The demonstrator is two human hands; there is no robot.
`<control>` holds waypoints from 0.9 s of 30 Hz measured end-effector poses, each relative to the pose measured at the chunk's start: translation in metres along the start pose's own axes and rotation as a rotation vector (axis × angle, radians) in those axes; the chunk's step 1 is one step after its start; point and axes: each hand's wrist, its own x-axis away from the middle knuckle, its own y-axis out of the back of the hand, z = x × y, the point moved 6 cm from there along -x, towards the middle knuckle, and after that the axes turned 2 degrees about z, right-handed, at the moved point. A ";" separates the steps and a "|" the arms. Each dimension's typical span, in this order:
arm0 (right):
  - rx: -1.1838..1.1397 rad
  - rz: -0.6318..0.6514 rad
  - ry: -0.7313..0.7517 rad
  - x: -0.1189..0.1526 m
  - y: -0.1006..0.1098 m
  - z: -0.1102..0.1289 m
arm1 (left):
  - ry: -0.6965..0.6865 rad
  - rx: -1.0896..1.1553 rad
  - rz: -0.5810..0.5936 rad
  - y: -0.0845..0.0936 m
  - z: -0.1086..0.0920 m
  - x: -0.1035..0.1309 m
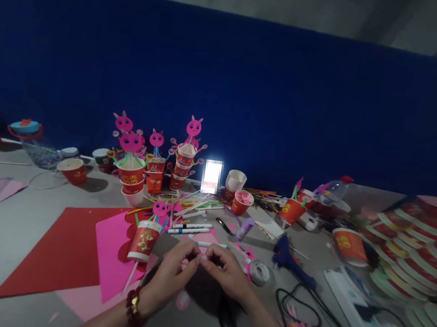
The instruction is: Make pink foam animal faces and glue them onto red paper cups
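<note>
My left hand (174, 270), with a beaded bracelet (133, 306) on its wrist, is closed in a pinch near the middle of the table. Facing it, my right hand (226, 275) pinches too, and the fingertips meet. Something small and pale shows between them, too small to name. Left of the hands, a red paper cup with a pink bunny head (144, 240) stands over pink paper (105, 256). Behind the fingers lie capped markers (190, 229) and a pale green stick (210, 245). A tape roll (260, 272) sits right of my right hand.
Decorated cups (133, 177) line the back left beside a bright screen (211, 176). Red paper (60, 250) covers the left side. At right are a blue glue gun (292, 262), black cables (317, 297), a white power strip (363, 314) and stacked cups (427, 242).
</note>
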 end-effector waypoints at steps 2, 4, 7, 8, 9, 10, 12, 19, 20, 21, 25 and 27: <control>-0.043 0.017 0.006 0.003 -0.004 -0.002 | 0.004 -0.003 0.034 -0.003 0.001 0.002; -0.079 -0.021 0.002 0.007 -0.005 -0.004 | 0.019 0.024 0.058 -0.006 0.004 0.003; -0.098 -0.105 -0.017 0.010 -0.001 -0.005 | 0.092 0.114 0.066 -0.009 0.013 0.004; -0.086 -0.107 -0.021 0.010 -0.001 -0.005 | 0.125 0.148 0.072 -0.011 0.017 0.005; -0.068 -0.094 -0.020 0.010 -0.002 -0.005 | 0.153 0.181 0.076 -0.012 0.020 0.005; -0.048 -0.078 -0.015 0.010 -0.003 -0.005 | 0.172 0.209 0.079 -0.013 0.023 0.006; -0.012 -0.065 -0.009 0.010 -0.004 -0.007 | 0.185 0.250 0.079 -0.013 0.027 0.007; 0.069 -0.136 -0.009 0.012 -0.001 -0.009 | 0.199 0.334 0.057 -0.012 0.026 0.006; 0.077 -0.138 -0.002 0.012 -0.001 -0.007 | 0.198 0.338 0.050 -0.011 0.026 0.005; 0.077 -0.139 -0.001 0.012 0.000 -0.006 | 0.195 0.337 0.044 -0.011 0.026 0.005; -0.018 -0.138 -0.048 0.012 0.001 -0.008 | 0.162 0.272 0.037 -0.009 0.028 0.005; -0.080 -0.146 -0.075 0.012 0.001 -0.012 | 0.144 0.226 0.039 -0.008 0.029 0.005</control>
